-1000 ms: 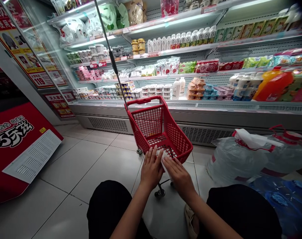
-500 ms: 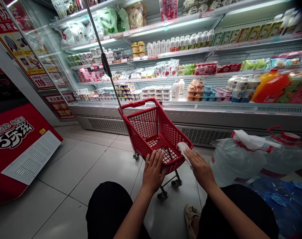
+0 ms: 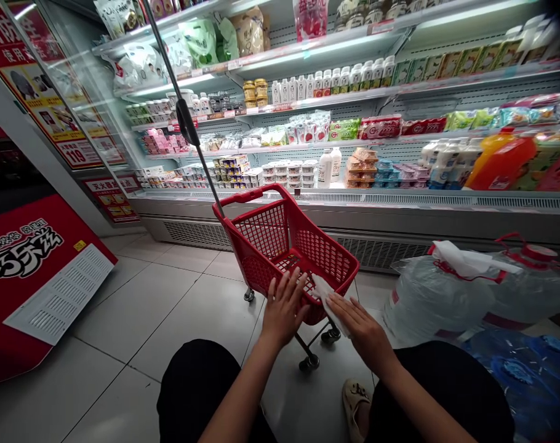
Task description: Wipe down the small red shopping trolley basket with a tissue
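Note:
A small red shopping cart (image 3: 261, 258) stands on the tiled floor in front of me, its basket showing nothing inside. My left hand (image 3: 282, 311) is at the near left corner of the basket rim, fingers spread and stretched out; whether it presses on the rim is hard to tell. A white cloth or tissue (image 3: 324, 289) lies under the fingers of my right hand (image 3: 360, 332), which holds it against the near end of the rim. A dark pole (image 3: 169, 67) rises from the cart's handle side.
Behind the cart runs a refrigerated display case (image 3: 446, 218) stacked with packaged goods. To the right stand large water jugs in plastic (image 3: 437, 295) and blue water bottles (image 3: 515, 375). A red freezer chest (image 3: 16, 320) is at the left.
My right hand has slid the white cloth leftward and nearer along the rim. The cart has turned slightly, its handle side and pole shifting left. My left hand's fingers have lifted a little.

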Tool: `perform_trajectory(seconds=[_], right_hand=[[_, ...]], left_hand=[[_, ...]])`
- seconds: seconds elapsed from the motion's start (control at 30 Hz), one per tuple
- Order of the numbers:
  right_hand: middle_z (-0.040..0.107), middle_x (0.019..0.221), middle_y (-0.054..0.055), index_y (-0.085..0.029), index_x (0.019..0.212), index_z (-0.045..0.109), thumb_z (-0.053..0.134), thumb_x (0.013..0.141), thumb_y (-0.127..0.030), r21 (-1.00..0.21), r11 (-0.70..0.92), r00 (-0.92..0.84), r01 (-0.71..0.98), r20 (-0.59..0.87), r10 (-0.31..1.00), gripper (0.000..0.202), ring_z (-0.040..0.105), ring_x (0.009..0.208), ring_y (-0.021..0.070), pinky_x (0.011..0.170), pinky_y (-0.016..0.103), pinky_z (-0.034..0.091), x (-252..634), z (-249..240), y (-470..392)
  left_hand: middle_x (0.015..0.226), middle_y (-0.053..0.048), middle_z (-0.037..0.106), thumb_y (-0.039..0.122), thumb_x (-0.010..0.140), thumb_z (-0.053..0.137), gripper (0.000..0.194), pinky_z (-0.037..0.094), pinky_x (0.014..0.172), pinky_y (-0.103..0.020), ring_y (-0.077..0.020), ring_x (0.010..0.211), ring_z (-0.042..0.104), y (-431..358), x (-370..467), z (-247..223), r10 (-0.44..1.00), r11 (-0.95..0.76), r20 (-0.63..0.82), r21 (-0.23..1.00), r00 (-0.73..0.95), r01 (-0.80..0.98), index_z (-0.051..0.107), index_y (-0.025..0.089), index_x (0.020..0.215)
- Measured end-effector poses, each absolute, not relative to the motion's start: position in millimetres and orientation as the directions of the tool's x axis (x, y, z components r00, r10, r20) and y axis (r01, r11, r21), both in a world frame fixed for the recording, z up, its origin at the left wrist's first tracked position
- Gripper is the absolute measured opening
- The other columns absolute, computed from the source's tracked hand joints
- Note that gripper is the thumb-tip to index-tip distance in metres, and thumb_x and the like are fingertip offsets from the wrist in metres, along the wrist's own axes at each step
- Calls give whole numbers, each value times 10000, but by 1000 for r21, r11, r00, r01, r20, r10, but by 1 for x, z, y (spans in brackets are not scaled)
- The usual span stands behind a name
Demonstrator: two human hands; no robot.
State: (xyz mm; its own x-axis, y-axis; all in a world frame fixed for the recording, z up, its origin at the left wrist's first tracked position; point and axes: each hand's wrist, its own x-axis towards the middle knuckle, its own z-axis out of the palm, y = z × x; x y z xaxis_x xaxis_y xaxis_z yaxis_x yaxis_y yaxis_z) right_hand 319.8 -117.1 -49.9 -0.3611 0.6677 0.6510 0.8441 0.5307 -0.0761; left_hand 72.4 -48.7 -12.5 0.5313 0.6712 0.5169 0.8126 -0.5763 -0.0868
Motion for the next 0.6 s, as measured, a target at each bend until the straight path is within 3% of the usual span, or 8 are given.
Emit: perform_trajectory(seconds=[0.1,0.3,0.5,0.6], right_hand=[[490,1600,22,-292,1654,262,297,875,60,-127,462,-283,878,641,713,855,464,1469,178,1232,461,403,340,-53,-113],[480,1608,38,-276,1665,229,310,815,68,-241,366,-125,899,659,742,920,435,1490,195,1244,491,379,324,-54,-107],[464,1618,53,-281,1673,193,320,844,44,-204,381,-144,902,689,710,900,455,1478,215,1236,493,393,315,-48,-103],[484,1606,45,-290,1674,179,305,880,43,-164,353,-151,921,684,713,870,477,1462,208,1245,495,374,339,-50,-104]], left_hand=[[1739,-26,213,482,1042,490,765,153,1307,-495,-262,1606,193,-25,61,-3,698,-549,507,-75,505,833,113,301,1682],[1737,-67,224,469,1056,467,735,111,1308,-569,-264,1597,227,-16,89,-12,710,-545,507,-44,489,837,110,312,1680],[1715,-148,265,522,1036,495,780,160,1298,-585,-306,1603,198,-33,126,-16,713,-525,528,-33,461,850,157,239,1680],[1698,-102,325,526,1039,486,768,148,1312,-550,-284,1603,206,-31,121,-9,667,-591,514,-77,539,803,152,267,1680]])
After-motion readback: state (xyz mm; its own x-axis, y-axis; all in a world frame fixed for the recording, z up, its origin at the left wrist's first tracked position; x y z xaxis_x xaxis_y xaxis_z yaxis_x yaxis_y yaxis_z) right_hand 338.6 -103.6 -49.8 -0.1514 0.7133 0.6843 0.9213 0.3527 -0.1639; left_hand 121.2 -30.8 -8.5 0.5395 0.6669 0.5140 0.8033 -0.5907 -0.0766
